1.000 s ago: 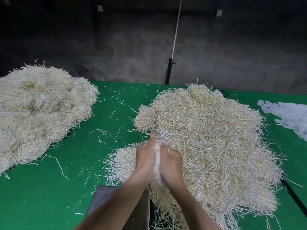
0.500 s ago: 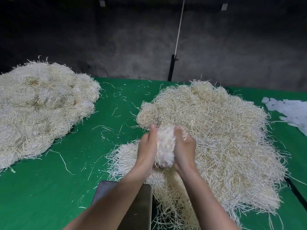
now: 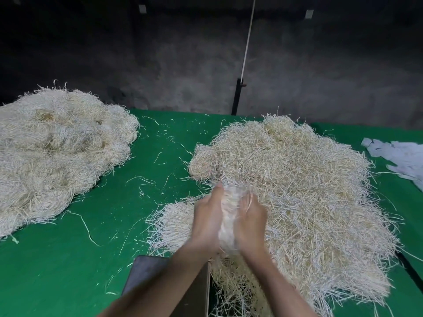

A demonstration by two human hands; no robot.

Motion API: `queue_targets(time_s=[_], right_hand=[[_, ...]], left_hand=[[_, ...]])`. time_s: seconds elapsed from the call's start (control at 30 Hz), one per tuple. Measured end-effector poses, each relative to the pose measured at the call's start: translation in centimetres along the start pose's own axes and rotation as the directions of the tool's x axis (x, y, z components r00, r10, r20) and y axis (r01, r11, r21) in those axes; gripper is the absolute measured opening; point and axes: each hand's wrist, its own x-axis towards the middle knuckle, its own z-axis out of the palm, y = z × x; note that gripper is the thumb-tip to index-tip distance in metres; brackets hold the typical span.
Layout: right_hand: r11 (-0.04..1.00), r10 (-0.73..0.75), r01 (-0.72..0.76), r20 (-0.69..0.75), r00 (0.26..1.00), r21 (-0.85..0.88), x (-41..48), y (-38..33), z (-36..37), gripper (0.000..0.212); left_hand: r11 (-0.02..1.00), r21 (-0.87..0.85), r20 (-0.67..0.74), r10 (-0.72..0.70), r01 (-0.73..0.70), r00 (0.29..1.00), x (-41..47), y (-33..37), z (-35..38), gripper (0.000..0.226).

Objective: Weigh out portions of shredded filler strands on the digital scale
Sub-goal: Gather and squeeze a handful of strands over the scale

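Note:
A blurred wad of pale shredded strands [image 3: 230, 213] is squeezed between my left hand [image 3: 207, 220] and my right hand [image 3: 250, 219], both pressed against its sides with fingers wrapped round it. The hands hover over the near edge of a big heap of straw-coloured strands [image 3: 297, 191] on the green table [image 3: 68, 259]. Just under my left forearm lies the grey plate of the digital scale [image 3: 146, 273], partly hidden by the arm. Its display is out of view.
A second large heap of strands [image 3: 57, 152] covers the table's left side. White paper pieces [image 3: 402, 154] lie at the right edge. Loose strands are scattered on the green cloth between the heaps. A dark post [image 3: 237, 97] and white cord stand behind the table.
The hands lifted the wad up off the heap, then came back down and nearer to me, still pressing it between them. The camera tilted slightly.

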Motion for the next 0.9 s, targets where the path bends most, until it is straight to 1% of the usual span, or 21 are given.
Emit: queue_targets(time_s=[0.03, 0.1, 0.13, 0.2, 0.23, 0.27, 0.3, 0.33, 0.37, 0.43, 0.5, 0.53, 0.57, 0.6, 0.63, 0.67, 0.7, 0.73, 0.8, 0.83, 0.9], right_hand=[[1.000, -0.001, 0.002, 0.032, 0.999, -0.023, -1.2, 0.0, 0.8, 0.039], [0.996, -0.038, 0.044, 0.072, 0.997, -0.077, -2.4, 0.0, 1.3, 0.043], [0.995, -0.041, 0.048, 0.077, 0.996, -0.089, -1.9, 0.3, 1.1, 0.042], [0.996, -0.039, 0.046, 0.080, 0.996, -0.082, -0.9, 0.3, -0.4, 0.031], [0.997, -0.056, 0.061, 0.094, 0.994, -0.049, -0.7, 0.4, -0.9, 0.021], [0.998, -0.066, 0.065, 0.108, 0.992, 0.012, -0.8, 0.5, -1.3, 0.013], [0.993, -0.040, 0.027, 0.111, 0.993, 0.114, -0.9, 0.1, -1.4, 0.013], [0.974, 0.002, -0.028, 0.116, 0.993, 0.227, -0.9, -0.4, -1.7, 0.012], [0.946, 0.027, -0.066, 0.126, 0.992, 0.318, -0.6, -0.8, -2.1, 0.019], [0.934, -0.015, -0.063, 0.214, 0.977, 0.353, 0.6, -0.9, -2.6, 0.057], [0.981, -0.073, 0.002, 0.358, 0.931, 0.195, 0.9, -1.4, -2.3, 0.075], [0.994, -0.096, 0.067, 0.393, 0.914, 0.088, 0.7, -1.6, -1.9, 0.077], [0.996, -0.086, 0.080, 0.382, 0.920, 0.033, 0.6, -1.6, -1.5, 0.077], [0.998, -0.048, 0.031, 0.343, 0.938, 0.054, 0.7, -1.8, -1.3, 0.071], [0.994, -0.004, -0.029, 0.286, 0.958, 0.110, 1.0, -1.6, -1.4, 0.058], [0.986, 0.047, -0.083, 0.237, 0.970, 0.145, 1.5, -1.2, -1.5, 0.046], [0.973, 0.116, -0.154, 0.209, 0.971, 0.172, 1.7, -0.9, -1.6, 0.042], [0.945, 0.200, -0.241, 0.193, 0.961, 0.223, 2.0, -0.4, -1.7, 0.040], [0.884, 0.306, -0.337, 0.144, 0.941, 0.323, 2.3, 0.0, -1.5, 0.032], [0.903, 0.282, -0.301, 0.106, 0.954, 0.307, 2.3, -0.1, -1.4, 0.028], [0.989, 0.100, -0.105, 0.056, 0.993, 0.108, 1.6, -0.3, -1.2, 0.022]], left_hand=[[0.999, -0.032, -0.042, 0.003, -0.004, 0.999, 0.4, 0.7, -0.1, 0.033], [1.000, 0.002, -0.098, -0.002, 0.002, 0.995, 0.6, 0.7, -0.1, 0.035], [0.999, 0.036, -0.080, -0.025, 0.028, 0.996, 0.1, 0.5, 0.0, 0.037], [0.995, 0.042, -0.002, -0.088, 0.088, 0.996, -0.7, -0.2, 0.0, 0.031], [0.992, 0.057, 0.007, -0.110, 0.109, 0.994, -0.7, -0.2, -0.2, 0.028], [0.993, 0.076, 0.009, -0.096, 0.095, 0.995, -0.5, -0.2, -0.5, 0.035], [0.994, 0.091, 0.007, -0.061, 0.060, 0.998, -0.3, 0.0, -0.9, 0.035], [0.992, 0.122, 0.004, -0.012, 0.011, 1.000, 0.2, 0.1, -1.2, 0.023], [0.987, 0.158, 0.011, 0.035, -0.036, 0.999, 0.1, 0.3, -1.4, 0.017], [0.957, 0.259, 0.036, 0.128, -0.133, 0.991, 0.2, 0.1, -1.4, 0.036], [0.903, 0.354, 0.087, 0.225, -0.241, 0.970, 0.1, 0.1, -0.8, 0.045], [0.881, 0.379, 0.111, 0.260, -0.283, 0.959, -0.1, 0.3, -0.6, 0.041], [0.864, 0.389, 0.122, 0.295, -0.319, 0.948, -0.1, 0.3, -0.4, 0.038], [0.859, 0.382, 0.114, 0.322, -0.340, 0.940, -0.3, 0.5, -0.4, 0.042], [0.870, 0.359, 0.075, 0.334, -0.338, 0.940, -0.4, 0.6, -0.5, 0.046], [0.889, 0.308, 0.024, 0.349, -0.339, 0.937, -0.5, 0.7, -0.7, 0.046], [0.917, 0.234, -0.025, 0.339, -0.324, 0.940, -0.7, 0.6, -1.0, 0.042], [0.945, 0.145, -0.040, 0.301, -0.292, 0.953, -1.0, 0.6, -1.2, 0.044], [0.992, -0.064, 0.005, 0.111, -0.110, 0.994, -1.9, 0.3, -1.3, 0.060], [0.990, -0.137, 0.042, 0.025, -0.019, 0.999, -2.5, 0.2, -1.1, 0.060], [0.993, -0.110, 0.031, -0.035, 0.038, 0.999, -2.2, -0.2, -0.5, 0.054]])
